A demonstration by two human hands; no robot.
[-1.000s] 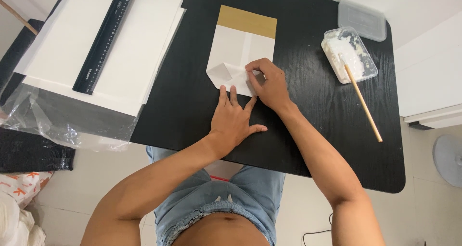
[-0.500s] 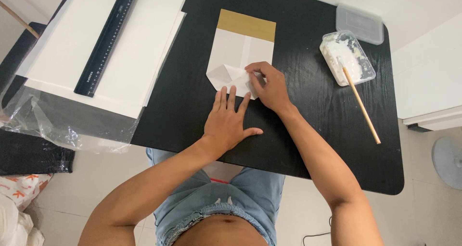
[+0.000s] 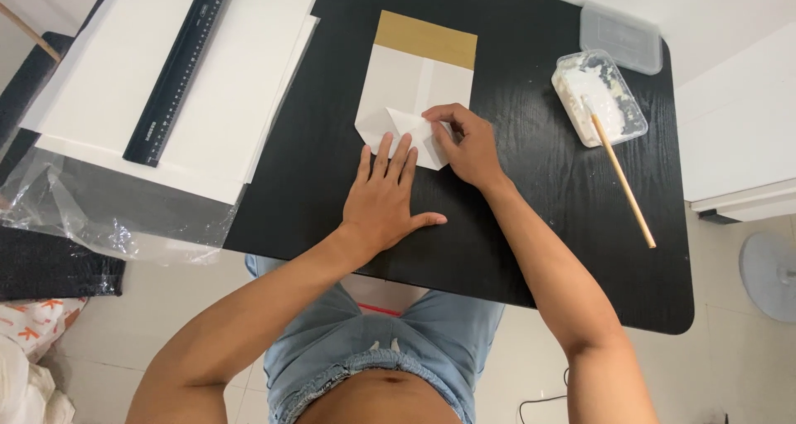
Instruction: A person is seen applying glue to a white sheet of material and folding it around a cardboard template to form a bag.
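A home craft corner: a black wooden table (image 3: 531, 250) on pale floor tiles, with white paper sheets (image 3: 124, 76) and a black ruler (image 3: 178, 67) at the table's left end, a glue tub (image 3: 599, 96) at its right.

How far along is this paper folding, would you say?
Early to midway, I'd guess. Done: the folded paper piece already has its near corners turned in to a point, with a tan band at the far end. In hand: the left hand presses the near edge flat while the right hand pinches a flap. Left: the white paste tub and wooden stick lie untouched, as do the large white sheets.
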